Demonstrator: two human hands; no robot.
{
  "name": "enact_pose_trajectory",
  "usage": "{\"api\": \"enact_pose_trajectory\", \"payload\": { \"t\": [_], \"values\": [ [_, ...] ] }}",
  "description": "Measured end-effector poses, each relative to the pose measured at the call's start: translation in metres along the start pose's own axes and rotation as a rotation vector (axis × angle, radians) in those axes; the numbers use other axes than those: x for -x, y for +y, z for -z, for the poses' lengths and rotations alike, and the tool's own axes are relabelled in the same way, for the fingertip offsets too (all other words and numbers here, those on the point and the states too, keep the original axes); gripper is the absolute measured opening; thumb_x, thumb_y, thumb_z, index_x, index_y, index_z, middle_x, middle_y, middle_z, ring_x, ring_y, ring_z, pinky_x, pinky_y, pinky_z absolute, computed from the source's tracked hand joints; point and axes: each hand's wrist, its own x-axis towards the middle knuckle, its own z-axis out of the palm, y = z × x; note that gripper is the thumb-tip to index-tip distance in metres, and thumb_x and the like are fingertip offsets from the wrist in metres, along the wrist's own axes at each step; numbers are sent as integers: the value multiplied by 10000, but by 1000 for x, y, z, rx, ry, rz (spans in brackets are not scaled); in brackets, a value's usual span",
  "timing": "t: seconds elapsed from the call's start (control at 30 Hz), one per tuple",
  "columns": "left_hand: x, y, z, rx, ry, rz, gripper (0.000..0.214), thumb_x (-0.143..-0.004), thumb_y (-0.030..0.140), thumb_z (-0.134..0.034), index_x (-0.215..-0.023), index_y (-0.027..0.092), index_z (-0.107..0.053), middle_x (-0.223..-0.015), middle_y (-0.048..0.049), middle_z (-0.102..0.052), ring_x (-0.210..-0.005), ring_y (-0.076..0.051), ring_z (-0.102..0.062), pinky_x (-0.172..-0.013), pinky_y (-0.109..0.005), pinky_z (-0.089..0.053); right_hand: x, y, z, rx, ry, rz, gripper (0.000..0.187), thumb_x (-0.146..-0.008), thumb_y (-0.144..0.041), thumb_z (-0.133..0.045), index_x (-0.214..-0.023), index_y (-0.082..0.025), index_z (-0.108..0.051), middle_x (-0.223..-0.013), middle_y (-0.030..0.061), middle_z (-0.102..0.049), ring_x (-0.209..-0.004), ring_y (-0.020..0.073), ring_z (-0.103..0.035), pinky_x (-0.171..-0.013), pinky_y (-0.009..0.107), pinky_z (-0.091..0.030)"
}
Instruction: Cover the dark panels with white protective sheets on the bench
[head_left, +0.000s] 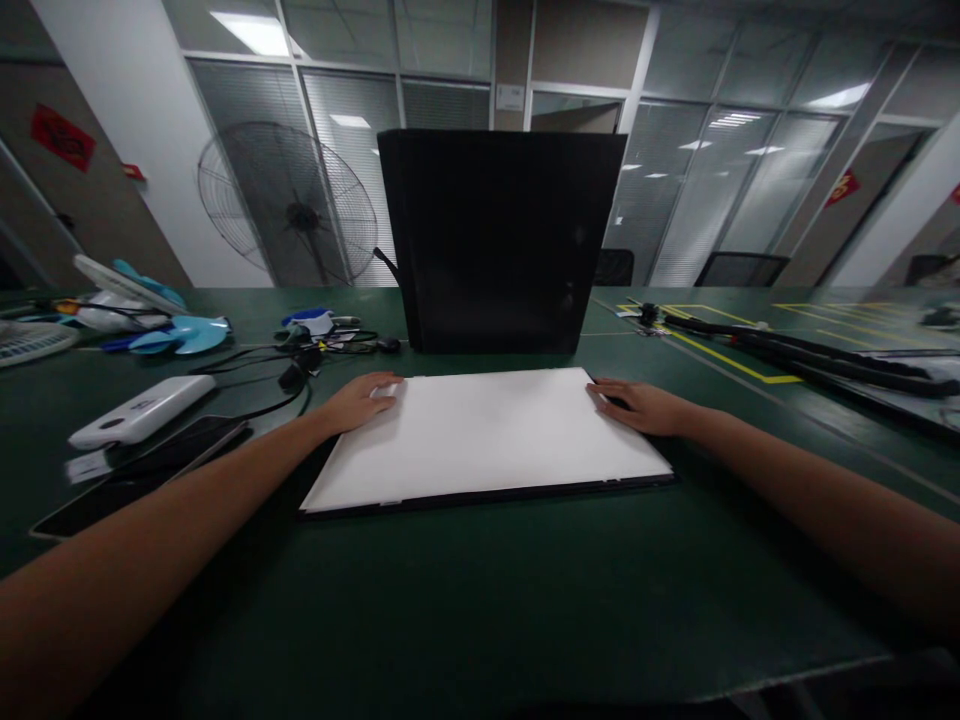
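Observation:
A flat white panel with a thin black rim lies on the dark green table in front of me. My left hand rests on its far left corner, fingers curled over the edge. My right hand grips the far right corner, fingers wrapped on the edge. Just behind the panel stands a tall black case, upright.
Left of the panel lie a white power bank, a dark phone, black cables and a blue fan blade. A black tripod-like bundle lies at right over yellow tape lines. A floor fan stands behind.

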Motion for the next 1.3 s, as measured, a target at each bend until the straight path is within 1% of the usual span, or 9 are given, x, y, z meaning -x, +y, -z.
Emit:
{"api": "enact_pose_trajectory", "payload": {
  "t": [0.13,0.3,0.53,0.67,0.77,0.9,1.0,1.17,1.3],
  "values": [
    [1,3,1,3,3,-1,634,-839,489,-537,-1383,196,-680,-1541,-102,-601,-1432,-312,-548,-1240,-442,-363,1,-6,5,24,-23,-8,719,-1015,-600,-432,-1543,-127,-551,-1565,201,-511,-1380,349,-578,-1193,543,-421],
    [2,5,3,-12,6,-1,653,-845,522,-529,-1382,186,-686,-1561,-118,-579,-1439,-323,-543,-1230,-444,-379,1,-9,7,48,-11,9,671,-1013,-591,-452,-1518,-169,-585,-1535,166,-554,-1355,333,-602,-1180,535,-442],
    [2,8,4,-40,1,-11,654,-868,546,-510,-1393,195,-680,-1558,-102,-584,-1435,-308,-546,-1245,-448,-350,-1,-18,8,159,57,18,593,-993,-606,-496,-1397,-219,-694,-1483,132,-614,-1412,360,-544,-1183,589,-430],
    [2,5,4,-44,-5,-21,698,-868,569,-495,-1407,161,-668,-1545,-125,-595,-1424,-306,-556,-1245,-422,-351,-2,-35,13,207,99,39,643,-1005,-625,-469,-1427,-182,-668,-1505,158,-591,-1452,367,-496,-1214,594,-383],
    [2,1,3,-46,3,-35,721,-875,581,-485,-1414,135,-659,-1542,-151,-591,-1416,-318,-564,-1242,-427,-354,1,-57,17,136,60,131,703,-1010,-633,-475,-1532,-171,-569,-1606,159,-473,-1517,361,-403,-1256,606,-299],
    [1,1,1,-66,5,-36,714,-880,582,-483,-1409,135,-659,-1542,-156,-591,-1438,-321,-541,-1250,-444,-336,12,-94,20,-45,-109,352,807,-968,-636,-595,-1663,-311,-347,-1724,50,-270,-1587,326,-260,-1295,592,-214],
    [1,4,1,-75,-7,-38,713,-891,573,-467,-1421,132,-647,-1550,-151,-583,-1444,-311,-536,-1253,-436,-331,20,-117,20,-180,-176,459,931,-924,-613,-684,-1691,-362,-219,-1734,30,-236,-1592,317,-247,-1303,576,-198],
    [1,5,0,-69,-6,-34,710,-883,569,-473,-1416,134,-650,-1546,-147,-589,-1446,-302,-534,-1254,-424,-333,22,-126,20,-200,-139,465,903,-944,-568,-683,-1692,-344,-229,-1726,53,-270,-1583,307,-278,-1294,568,-234],
    [1,6,0,-62,-7,-32,686,-881,558,-483,-1410,156,-654,-1540,-136,-597,-1435,-310,-546,-1253,-442,-338,21,-124,23,-128,-36,505,834,-924,-562,-710,-1650,-327,-373,-1683,67,-382,-1541,323,-371,-1270,590,-283]
  ]
}}
